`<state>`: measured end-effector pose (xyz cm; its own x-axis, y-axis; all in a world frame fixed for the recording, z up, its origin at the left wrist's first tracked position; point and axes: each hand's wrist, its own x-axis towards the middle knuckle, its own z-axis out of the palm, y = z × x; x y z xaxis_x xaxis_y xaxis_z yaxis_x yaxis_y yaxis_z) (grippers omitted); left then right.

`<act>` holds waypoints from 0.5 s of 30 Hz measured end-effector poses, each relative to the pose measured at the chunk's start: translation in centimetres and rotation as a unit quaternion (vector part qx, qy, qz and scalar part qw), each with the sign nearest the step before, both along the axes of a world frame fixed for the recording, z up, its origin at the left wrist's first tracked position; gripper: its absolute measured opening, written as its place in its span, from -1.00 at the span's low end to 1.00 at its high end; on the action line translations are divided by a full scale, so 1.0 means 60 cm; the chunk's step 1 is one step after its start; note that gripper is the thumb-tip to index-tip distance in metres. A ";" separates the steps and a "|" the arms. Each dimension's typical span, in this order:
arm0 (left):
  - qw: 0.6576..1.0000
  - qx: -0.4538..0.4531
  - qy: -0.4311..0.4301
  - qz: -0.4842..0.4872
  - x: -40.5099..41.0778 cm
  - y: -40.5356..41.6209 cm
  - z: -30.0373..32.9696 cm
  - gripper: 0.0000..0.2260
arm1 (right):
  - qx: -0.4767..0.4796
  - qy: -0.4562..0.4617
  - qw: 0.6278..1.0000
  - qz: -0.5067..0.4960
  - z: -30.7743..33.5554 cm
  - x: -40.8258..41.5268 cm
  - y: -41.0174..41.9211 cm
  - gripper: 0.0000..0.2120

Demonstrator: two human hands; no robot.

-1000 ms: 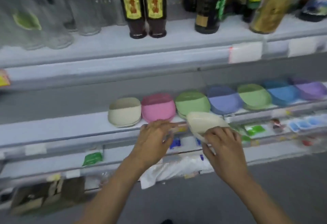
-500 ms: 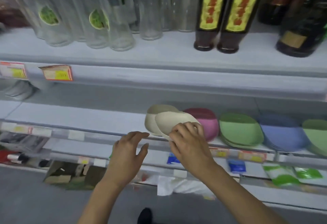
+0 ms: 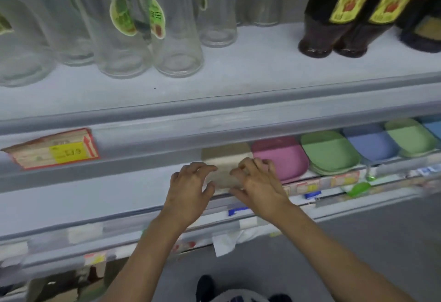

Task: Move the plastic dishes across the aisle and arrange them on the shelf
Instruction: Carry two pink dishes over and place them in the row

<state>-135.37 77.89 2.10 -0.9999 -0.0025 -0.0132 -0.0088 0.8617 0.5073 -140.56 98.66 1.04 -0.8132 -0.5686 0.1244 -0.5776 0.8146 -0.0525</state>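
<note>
A row of plastic dish stacks lies on the middle shelf: beige, pink, green, blue, then another green. Both my hands are at the beige stack at the row's left end. My left hand curls its fingers and thumb round the beige dish's left edge. My right hand grips its right front edge, fingers on top and thumb underneath. The hands hide the front of the beige stack.
The shelf above juts out over the dishes and carries tall clear glasses and dark bottles. A red and yellow price tag hangs on its front rail. Left of the beige stack the middle shelf is bare. Lower shelves hold small packets.
My right hand carried the beige dish left and down onto the beige stack. My left hand came in to its left edge. The view moved closer and leftwards.
</note>
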 end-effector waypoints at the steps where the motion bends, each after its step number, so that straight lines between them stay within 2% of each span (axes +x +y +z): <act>1: 1.000 0.000 -0.001 -0.013 -0.005 0.007 -0.003 -0.67 | -0.006 0.000 1.000 -0.017 0.002 -0.002 0.016 -0.65; 5: 0.998 0.034 0.010 -0.050 -0.025 0.032 0.000 -0.68 | -0.046 -0.016 0.995 -0.090 0.020 0.002 0.068 -0.59; 8: 0.996 0.058 0.021 -0.068 -0.052 0.050 0.007 -0.68 | -0.070 -0.024 0.989 -0.130 0.027 0.011 0.097 -0.66; 15: 0.992 0.073 0.040 -0.095 -0.098 0.154 0.009 -0.65 | -0.074 -0.068 0.980 -0.173 0.032 0.028 0.212 -0.56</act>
